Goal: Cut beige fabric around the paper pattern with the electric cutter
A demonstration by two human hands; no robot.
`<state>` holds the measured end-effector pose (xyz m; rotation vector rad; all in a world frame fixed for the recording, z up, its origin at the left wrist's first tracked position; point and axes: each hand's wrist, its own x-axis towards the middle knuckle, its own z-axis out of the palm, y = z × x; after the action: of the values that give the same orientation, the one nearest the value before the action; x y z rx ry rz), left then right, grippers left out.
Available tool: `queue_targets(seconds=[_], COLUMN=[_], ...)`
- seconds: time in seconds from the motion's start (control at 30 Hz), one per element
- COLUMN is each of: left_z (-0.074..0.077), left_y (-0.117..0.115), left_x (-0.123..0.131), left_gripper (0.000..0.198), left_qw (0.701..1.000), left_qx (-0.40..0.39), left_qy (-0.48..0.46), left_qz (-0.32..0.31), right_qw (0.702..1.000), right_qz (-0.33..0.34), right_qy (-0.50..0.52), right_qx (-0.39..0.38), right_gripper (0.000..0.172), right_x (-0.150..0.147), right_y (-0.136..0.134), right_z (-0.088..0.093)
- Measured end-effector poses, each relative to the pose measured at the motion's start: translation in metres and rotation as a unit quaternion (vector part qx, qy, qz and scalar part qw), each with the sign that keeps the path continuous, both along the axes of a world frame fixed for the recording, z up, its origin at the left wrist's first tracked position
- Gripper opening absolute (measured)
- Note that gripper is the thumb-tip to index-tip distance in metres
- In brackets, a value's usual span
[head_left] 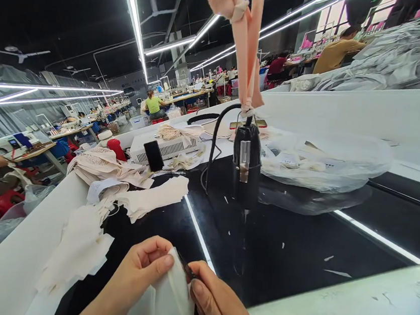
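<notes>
My left hand (136,275) is closed, thumb and fingers pinching the upper edge of a white fabric piece (177,295) above the near edge of the black table. My right hand (212,299) is closed around small dark snips (187,267), mostly hidden by the fingers. Their narrow dark end points up and left, close beside the fabric edge. The lower part of the fabric hangs between both wrists and has a notched edge. Whether the blades touch the cloth, I cannot tell.
A black corded tool (247,156) hangs from a pink cloth strip (245,45) over the glossy black tabletop (277,266). Cut fabric pieces (79,243) lie left, near a phone (153,155). A clear plastic bag (319,165) lies behind. Other people work at distant tables.
</notes>
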<state>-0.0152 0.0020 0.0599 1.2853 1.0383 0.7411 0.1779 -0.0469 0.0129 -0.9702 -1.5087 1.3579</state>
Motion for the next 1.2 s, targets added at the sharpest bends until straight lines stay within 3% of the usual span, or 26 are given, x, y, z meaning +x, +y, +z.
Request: queue_targets(seconds=[0.33, 1.2], left_z=[-0.0046, -0.0008], left_y=[0.0009, -0.0052], left_x=[-0.0006, 0.0048], left_gripper=[0.047, 0.047], left_qw=[1.0, 1.0], left_qx=[0.001, -0.005], left_qy=[0.006, 0.002], left_qz=[0.002, 0.021], right_qw=[0.999, 1.0], right_qz=[-0.015, -0.004], right_qy=[-0.013, 0.009], right_qx=[0.038, 0.017], right_gripper=[0.045, 0.044], right_x=[-0.0049, -0.0087], right_y=[0.0039, 0.0047], right_z=[-0.0035, -0.0026])
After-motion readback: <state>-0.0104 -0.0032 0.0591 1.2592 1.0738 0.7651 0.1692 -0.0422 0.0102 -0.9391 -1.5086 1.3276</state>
